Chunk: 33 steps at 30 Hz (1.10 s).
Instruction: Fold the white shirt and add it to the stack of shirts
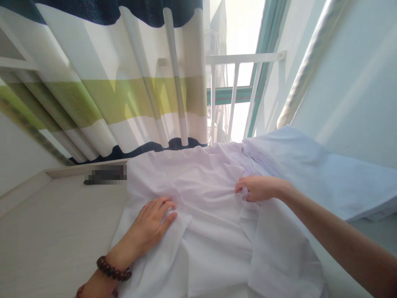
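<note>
A large white garment (214, 248), wrinkled and partly spread, lies over the pale surface in front of me; its exact cut is hard to make out. Flat on its left part rests my left hand (156, 219), fingers extended, beside a small folded flap. My right hand (259, 188) pinches the fabric at the right side, thumb and fingers bent around a fold. Right of it is a flat, layered pile of white cloth (310, 165), which touches the garment's upper right part.
A dark, pixelated object (105, 174) lies on the wooden-looking surface (62, 223) at left. Behind are a striped curtain (133, 99), a white railing (234, 99) and a bright window with a green frame (263, 62). A pale wall (359, 91) bounds the right side.
</note>
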### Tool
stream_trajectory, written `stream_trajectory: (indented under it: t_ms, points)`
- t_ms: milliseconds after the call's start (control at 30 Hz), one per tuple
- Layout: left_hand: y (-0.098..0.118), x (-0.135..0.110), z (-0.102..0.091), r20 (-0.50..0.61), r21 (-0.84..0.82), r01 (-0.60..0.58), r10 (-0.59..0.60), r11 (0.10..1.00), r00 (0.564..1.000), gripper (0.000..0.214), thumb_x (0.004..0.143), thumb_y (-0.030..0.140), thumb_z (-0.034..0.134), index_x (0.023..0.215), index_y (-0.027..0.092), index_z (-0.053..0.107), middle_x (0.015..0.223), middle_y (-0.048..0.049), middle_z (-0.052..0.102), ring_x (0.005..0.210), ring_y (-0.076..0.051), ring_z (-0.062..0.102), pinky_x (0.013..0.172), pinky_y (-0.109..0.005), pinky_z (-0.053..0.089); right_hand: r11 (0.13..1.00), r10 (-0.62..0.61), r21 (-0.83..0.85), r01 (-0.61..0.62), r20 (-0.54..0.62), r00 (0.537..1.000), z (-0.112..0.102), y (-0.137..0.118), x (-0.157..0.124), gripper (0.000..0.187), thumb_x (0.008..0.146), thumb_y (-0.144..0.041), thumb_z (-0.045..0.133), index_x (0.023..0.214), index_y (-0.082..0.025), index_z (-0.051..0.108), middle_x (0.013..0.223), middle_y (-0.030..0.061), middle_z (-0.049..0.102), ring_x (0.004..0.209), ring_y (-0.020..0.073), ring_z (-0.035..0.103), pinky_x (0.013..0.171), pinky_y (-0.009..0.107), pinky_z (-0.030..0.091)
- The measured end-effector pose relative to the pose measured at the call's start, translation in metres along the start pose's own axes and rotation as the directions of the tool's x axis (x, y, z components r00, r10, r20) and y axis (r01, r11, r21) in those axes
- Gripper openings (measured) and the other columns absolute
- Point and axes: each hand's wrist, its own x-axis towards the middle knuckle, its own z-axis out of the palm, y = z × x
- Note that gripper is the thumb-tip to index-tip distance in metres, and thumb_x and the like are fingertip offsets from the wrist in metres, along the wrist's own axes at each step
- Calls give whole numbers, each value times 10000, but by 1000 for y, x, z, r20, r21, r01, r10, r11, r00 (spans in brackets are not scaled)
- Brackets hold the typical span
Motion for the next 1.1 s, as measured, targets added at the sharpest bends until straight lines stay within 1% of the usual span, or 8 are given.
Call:
stream_trajectory:
  t_ms: [167,267,400,467,567,667,833,1100]
  points:
    - [3,0,-5,45,-9,46,-45,999,998,300,918,444,432,1033,246,626,1157,-73,608,1096,-266,549,991,-458,420,993,55,-104,-62,-72,996,-2,11,-10,379,647,9,530,838,-244,737,898,64,696,859,249,641,723,327,476]
    - [-4,-1,-11,116,-38,17,-12,999,993,377,845,488,557,1132,248,604,1214,-74,583,1149,-279,522,1016,-442,407,991,-35,-130,4,-237,971,-22,0,-16,364,718,-12,494,831,-253,742,957,56,666,864,219,630,765,324,458]
    - [-16,-6,-28,307,-150,-36,81,988,948,698,727,559,684,1339,290,483,1323,-75,519,1232,-282,473,1058,-420,382,990,-111,-1,141,-616,780,-44,-48,-9,359,838,-124,451,1020,-285,714,980,41,637,813,188,611,730,299,438]
    - [-19,-9,-37,362,-174,-13,76,985,929,748,666,570,734,1324,298,503,1319,-74,518,1231,-290,473,1057,-416,386,966,-93,117,232,-680,727,-39,-79,6,403,867,-121,383,1118,-276,659,858,11,653,754,166,607,708,281,425]
    - [-21,-13,-44,375,-179,28,42,984,926,735,595,547,793,1245,290,566,1256,-65,554,1187,-297,495,1036,-413,402,895,-156,275,352,-546,823,-10,-111,36,465,850,-200,491,1314,-210,457,809,5,660,686,165,595,651,277,431]
    - [-26,-15,-43,345,-188,50,18,981,938,613,647,545,754,1180,283,601,1153,-52,592,1105,-276,533,996,-404,425,796,-187,516,316,-287,939,27,-115,58,528,808,-289,610,1272,-186,382,944,43,676,651,144,589,640,282,461]
    - [-34,-17,-36,285,-172,58,-6,983,958,388,825,509,583,1110,250,631,1054,-57,609,1018,-241,550,968,-387,413,601,-174,770,215,-137,975,57,-83,60,169,812,-329,600,863,-184,530,711,-23,561,612,111,507,552,226,411]
    - [27,-16,-29,84,-152,148,-137,977,987,502,817,623,515,1081,203,591,1007,-86,629,941,-259,576,868,-392,440,862,-177,402,310,-334,926,62,-72,60,132,824,-263,561,735,-171,594,643,-28,521,590,96,419,571,239,313]
